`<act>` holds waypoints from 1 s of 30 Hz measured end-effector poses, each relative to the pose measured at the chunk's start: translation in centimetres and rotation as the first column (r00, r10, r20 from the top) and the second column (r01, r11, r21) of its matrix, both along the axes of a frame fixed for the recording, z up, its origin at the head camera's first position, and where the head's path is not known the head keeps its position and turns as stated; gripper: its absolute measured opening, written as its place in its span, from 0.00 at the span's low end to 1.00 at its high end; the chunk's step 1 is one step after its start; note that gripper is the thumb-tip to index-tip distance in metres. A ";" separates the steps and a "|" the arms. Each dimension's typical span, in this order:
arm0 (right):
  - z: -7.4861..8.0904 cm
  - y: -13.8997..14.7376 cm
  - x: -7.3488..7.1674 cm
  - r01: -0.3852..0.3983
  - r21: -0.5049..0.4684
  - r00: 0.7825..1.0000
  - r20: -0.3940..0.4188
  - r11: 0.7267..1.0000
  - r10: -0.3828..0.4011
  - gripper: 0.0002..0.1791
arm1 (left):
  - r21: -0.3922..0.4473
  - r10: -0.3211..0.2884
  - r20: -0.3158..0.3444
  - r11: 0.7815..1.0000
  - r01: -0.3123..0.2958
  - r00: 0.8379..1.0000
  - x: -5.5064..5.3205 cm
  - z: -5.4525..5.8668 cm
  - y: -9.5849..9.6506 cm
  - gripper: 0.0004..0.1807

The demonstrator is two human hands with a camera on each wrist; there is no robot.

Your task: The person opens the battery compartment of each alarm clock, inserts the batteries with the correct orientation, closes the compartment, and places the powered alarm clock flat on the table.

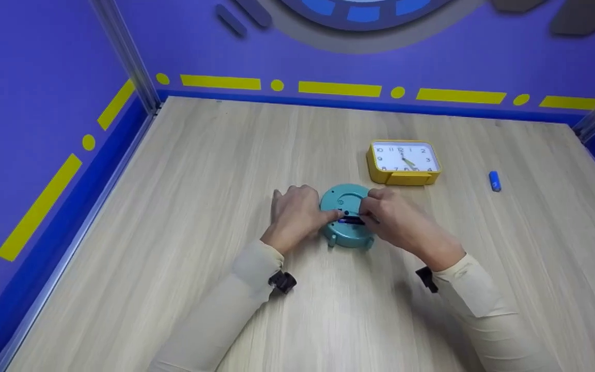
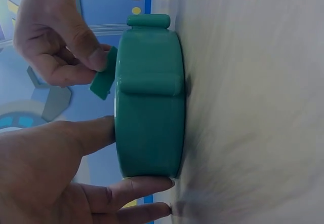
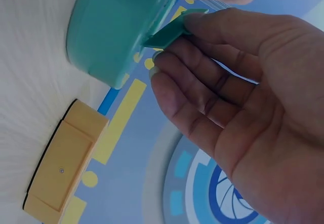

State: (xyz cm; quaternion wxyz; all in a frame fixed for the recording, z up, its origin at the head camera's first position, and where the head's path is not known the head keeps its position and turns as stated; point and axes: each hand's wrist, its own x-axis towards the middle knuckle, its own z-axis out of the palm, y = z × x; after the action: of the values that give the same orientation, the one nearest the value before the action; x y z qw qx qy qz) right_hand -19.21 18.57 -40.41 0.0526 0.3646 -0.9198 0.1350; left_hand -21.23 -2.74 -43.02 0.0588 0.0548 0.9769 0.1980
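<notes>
A teal round alarm clock (image 1: 348,240) lies face down on the table, its small feet toward the person. In its back a battery slot (image 1: 350,220) is uncovered, with a dark bluish-purple strip showing inside. My left hand (image 1: 297,212) grips the clock's left side, thumb on the back beside the slot and fingers against the rim. Between thumb and fingers, my right hand (image 1: 398,219) pinches a small teal battery cover (image 3: 169,31). In the left wrist view the cover (image 2: 104,77) is tilted close over the clock's back.
Behind the teal clock, a yellow rectangular alarm clock (image 1: 405,160) stands facing the person. Farther right, a small blue battery (image 1: 494,181) lies on the wood-grain table (image 1: 215,170). Blue-purple panels (image 1: 328,62) with yellow marks border the table at the back and sides.
</notes>
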 end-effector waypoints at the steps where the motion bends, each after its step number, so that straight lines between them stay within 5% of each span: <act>1: -0.1 -0.1 0.0 -0.002 0.006 1.000 -0.004 1.000 0.002 0.04 | -0.002 -0.008 0.004 1.000 0.008 1.000 0.0 0.0 0.0 0.33; 30: -1.5 -2.1 0.8 -0.033 0.096 0.987 -0.151 0.995 0.048 0.07 | -0.036 -0.032 -0.041 0.999 0.030 0.999 0.3 -0.1 0.1 0.31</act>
State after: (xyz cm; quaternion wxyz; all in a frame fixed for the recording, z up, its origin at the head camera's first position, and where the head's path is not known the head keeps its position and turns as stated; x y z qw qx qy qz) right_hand -18.40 16.51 -41.94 0.1033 0.3945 -0.9108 0.0648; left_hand -20.98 -2.61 -43.14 0.0427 0.0730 0.9803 0.1785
